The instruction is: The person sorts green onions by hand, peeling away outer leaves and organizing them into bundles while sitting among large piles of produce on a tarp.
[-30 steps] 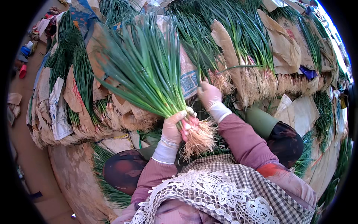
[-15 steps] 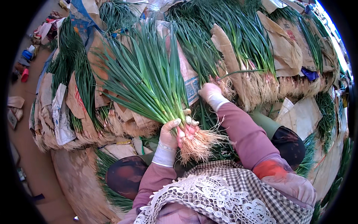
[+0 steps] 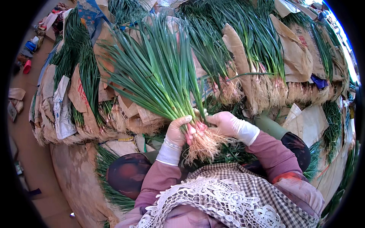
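A thick bunch of green garlic (image 3: 173, 91) fans its long leaves up and to the left, its pinkish bulbs and pale roots (image 3: 205, 146) hanging toward my lap. My left hand (image 3: 178, 133), in a thin pale glove, is closed around the stalks just above the bulbs. On the bunch's right side my gloved right hand (image 3: 227, 124) pinches a stalk of green garlic, thumb and fingers against the lower stems. Its fingertips lie partly hidden behind the stems and bulbs.
Rows of green garlic (image 3: 262, 45) lie ahead, roots toward me, with brown paper sheets (image 3: 294, 49) between them. More stands at the left (image 3: 89, 83). A blue printed sheet (image 3: 89, 15) lies at the upper left. My knees (image 3: 127, 174) flank the work; a brown floor (image 3: 36, 152) runs along the left.
My right hand has come back from the row ahead to the bunch, bringing a stalk against its right side. The left hand keeps its hold, and the view has shifted slightly.
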A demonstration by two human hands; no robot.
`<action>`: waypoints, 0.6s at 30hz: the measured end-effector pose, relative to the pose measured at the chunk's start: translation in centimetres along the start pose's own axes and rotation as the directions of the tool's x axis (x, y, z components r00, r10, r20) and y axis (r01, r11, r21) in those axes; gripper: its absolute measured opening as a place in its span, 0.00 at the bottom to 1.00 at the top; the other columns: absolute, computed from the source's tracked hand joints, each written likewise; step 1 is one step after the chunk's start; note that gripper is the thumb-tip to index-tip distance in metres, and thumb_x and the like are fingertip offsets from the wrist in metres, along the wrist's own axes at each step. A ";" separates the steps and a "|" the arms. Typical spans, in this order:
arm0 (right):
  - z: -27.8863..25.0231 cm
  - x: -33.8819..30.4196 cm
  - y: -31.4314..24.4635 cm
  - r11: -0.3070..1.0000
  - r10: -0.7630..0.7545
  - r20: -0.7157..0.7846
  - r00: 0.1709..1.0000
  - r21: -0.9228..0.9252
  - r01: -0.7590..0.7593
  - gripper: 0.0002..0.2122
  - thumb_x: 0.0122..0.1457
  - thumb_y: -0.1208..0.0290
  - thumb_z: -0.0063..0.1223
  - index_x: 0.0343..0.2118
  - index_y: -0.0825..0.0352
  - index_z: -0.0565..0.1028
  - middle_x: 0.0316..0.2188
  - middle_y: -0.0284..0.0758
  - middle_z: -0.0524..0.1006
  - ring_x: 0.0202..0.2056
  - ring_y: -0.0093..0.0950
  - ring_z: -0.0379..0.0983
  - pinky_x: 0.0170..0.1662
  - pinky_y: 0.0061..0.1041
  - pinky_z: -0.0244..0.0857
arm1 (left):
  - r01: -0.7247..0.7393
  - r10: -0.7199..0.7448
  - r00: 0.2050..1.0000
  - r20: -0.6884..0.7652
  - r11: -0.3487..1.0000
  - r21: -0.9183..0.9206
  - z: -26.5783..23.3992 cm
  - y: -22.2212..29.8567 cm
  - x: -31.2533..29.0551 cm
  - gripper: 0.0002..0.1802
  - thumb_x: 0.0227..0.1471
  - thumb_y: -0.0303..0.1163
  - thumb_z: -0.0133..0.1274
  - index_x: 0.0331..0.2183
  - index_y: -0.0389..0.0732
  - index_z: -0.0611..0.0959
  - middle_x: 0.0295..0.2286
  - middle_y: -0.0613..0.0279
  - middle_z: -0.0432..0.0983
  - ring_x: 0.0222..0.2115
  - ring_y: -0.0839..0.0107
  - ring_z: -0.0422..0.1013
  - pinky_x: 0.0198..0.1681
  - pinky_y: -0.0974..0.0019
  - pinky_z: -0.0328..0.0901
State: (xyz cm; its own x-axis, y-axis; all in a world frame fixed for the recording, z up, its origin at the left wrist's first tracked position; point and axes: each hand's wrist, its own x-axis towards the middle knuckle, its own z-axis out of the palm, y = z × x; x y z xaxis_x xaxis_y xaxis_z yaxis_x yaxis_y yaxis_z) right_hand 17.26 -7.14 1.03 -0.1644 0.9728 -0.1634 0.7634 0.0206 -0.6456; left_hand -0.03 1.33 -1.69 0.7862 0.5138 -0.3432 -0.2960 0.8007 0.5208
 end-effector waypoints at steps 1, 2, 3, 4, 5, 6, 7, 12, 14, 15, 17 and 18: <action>0.1 0.0 1.5 0.981 0.056 0.140 0.989 0.179 -0.081 0.10 0.47 0.64 0.50 0.23 0.66 0.72 0.18 0.39 0.71 0.22 0.26 0.67 0.28 0.23 0.61 | -0.001 0.001 1.000 -0.012 1.000 -0.028 1.0 -0.3 0.0 0.19 0.39 0.29 0.45 0.36 0.31 0.69 0.30 0.43 0.69 0.20 0.63 0.68 0.31 0.61 0.66; 0.0 0.0 3.3 0.923 0.084 0.282 0.956 0.340 -0.181 0.11 0.47 0.62 0.50 0.22 0.67 0.73 0.19 0.39 0.72 0.24 0.25 0.68 0.31 0.25 0.61 | -0.002 0.001 1.000 -0.023 0.998 -0.056 1.6 -0.5 0.1 0.18 0.39 0.29 0.45 0.36 0.31 0.69 0.30 0.43 0.69 0.20 0.63 0.68 0.30 0.62 0.66; -0.6 0.8 3.8 0.757 0.109 0.447 0.888 0.541 -0.365 0.10 0.47 0.63 0.50 0.23 0.66 0.75 0.19 0.32 0.73 0.27 0.20 0.67 0.35 0.21 0.59 | 0.034 -0.033 0.999 0.025 0.999 -0.031 0.5 -0.2 -0.1 0.21 0.37 0.29 0.45 0.38 0.31 0.68 0.34 0.43 0.67 0.34 0.52 0.66 0.39 0.47 0.61; -0.5 1.2 5.3 0.784 0.089 0.471 0.877 0.510 -0.354 0.14 0.49 0.61 0.48 0.35 0.65 0.73 0.28 0.27 0.73 0.31 0.20 0.66 0.38 0.21 0.58 | 0.035 -0.035 0.999 0.022 0.999 -0.023 0.6 -0.2 0.0 0.21 0.37 0.29 0.45 0.38 0.31 0.68 0.34 0.43 0.68 0.34 0.51 0.66 0.39 0.48 0.61; 0.1 1.1 6.1 0.662 0.123 0.445 0.887 0.629 -0.407 0.17 0.50 0.59 0.46 0.40 0.63 0.69 0.33 0.27 0.72 0.33 0.20 0.66 0.39 0.20 0.57 | 0.037 -0.037 0.999 0.020 0.999 -0.014 0.8 -0.3 0.1 0.21 0.37 0.29 0.45 0.38 0.31 0.68 0.34 0.43 0.68 0.34 0.51 0.66 0.39 0.48 0.62; 0.0 1.6 4.7 0.519 0.152 0.427 0.891 0.733 -0.440 0.20 0.51 0.57 0.45 0.45 0.62 0.65 0.38 0.28 0.70 0.35 0.20 0.65 0.40 0.20 0.56 | 0.036 -0.036 0.999 0.008 0.999 -0.005 0.8 -0.3 0.0 0.21 0.37 0.29 0.45 0.38 0.31 0.68 0.33 0.43 0.68 0.33 0.51 0.66 0.38 0.48 0.62; -0.3 1.8 3.2 0.338 0.055 0.423 0.905 0.845 -0.415 0.23 0.51 0.54 0.42 0.48 0.61 0.59 0.40 0.26 0.67 0.36 0.19 0.64 0.38 0.20 0.57 | 0.047 -0.047 0.999 -0.003 0.998 0.040 0.7 -0.2 -0.1 0.21 0.37 0.29 0.45 0.38 0.31 0.69 0.33 0.43 0.69 0.32 0.53 0.67 0.37 0.51 0.63; 2.2 7.0 0.0 -0.182 0.472 0.065 0.879 0.983 0.025 0.11 0.53 0.60 0.40 0.28 0.63 0.69 0.15 0.29 0.68 0.12 0.21 0.61 0.15 0.16 0.57 | 0.040 -0.031 0.998 -0.058 0.987 0.158 0.5 -0.9 -0.4 0.18 0.41 0.29 0.43 0.36 0.32 0.69 0.26 0.46 0.71 0.18 0.62 0.68 0.24 0.63 0.66; 2.1 6.4 -0.8 -0.312 0.520 0.146 0.842 0.950 0.028 0.08 0.53 0.64 0.41 0.28 0.63 0.68 0.16 0.29 0.68 0.12 0.21 0.61 0.13 0.18 0.55 | 0.027 -0.028 1.000 0.007 0.993 0.119 0.0 -0.7 -0.6 0.18 0.41 0.30 0.43 0.36 0.32 0.69 0.22 0.47 0.71 0.15 0.64 0.66 0.22 0.63 0.65; 2.0 5.8 -1.2 -0.329 0.526 0.146 0.838 0.943 0.042 0.07 0.52 0.65 0.41 0.27 0.63 0.68 0.15 0.29 0.67 0.11 0.20 0.60 0.10 0.17 0.53 | 0.025 -0.026 0.999 0.033 0.999 0.040 0.6 -0.6 -0.9 0.18 0.40 0.30 0.43 0.36 0.31 0.69 0.22 0.47 0.71 0.14 0.64 0.66 0.22 0.63 0.65; 2.8 6.0 -0.6 -0.059 0.580 -0.078 0.811 0.989 0.138 0.07 0.53 0.66 0.41 0.26 0.64 0.67 0.17 0.31 0.68 0.12 0.24 0.62 0.12 0.20 0.53 | -0.003 0.005 0.998 0.056 0.999 -0.048 1.0 -1.1 -0.8 0.19 0.40 0.31 0.44 0.36 0.31 0.69 0.24 0.47 0.70 0.16 0.63 0.67 0.22 0.64 0.66; 4.5 6.9 1.2 0.236 0.571 -0.310 0.760 0.949 0.210 0.09 0.53 0.66 0.40 0.27 0.66 0.68 0.18 0.33 0.69 0.14 0.27 0.64 0.15 0.24 0.56 | -0.016 0.019 0.998 0.063 0.998 -0.057 0.6 -1.9 -0.3 0.19 0.39 0.32 0.44 0.35 0.31 0.69 0.26 0.46 0.70 0.19 0.62 0.68 0.23 0.64 0.66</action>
State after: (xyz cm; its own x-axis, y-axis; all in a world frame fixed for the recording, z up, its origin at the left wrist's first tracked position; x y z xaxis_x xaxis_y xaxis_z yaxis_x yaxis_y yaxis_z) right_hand 14.25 -1.44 -4.25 0.5052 0.8225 -0.2614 -0.4471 -0.0097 -0.8945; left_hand 0.70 -0.55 -2.11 0.8130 0.5089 -0.2831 -0.3388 0.8087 0.4808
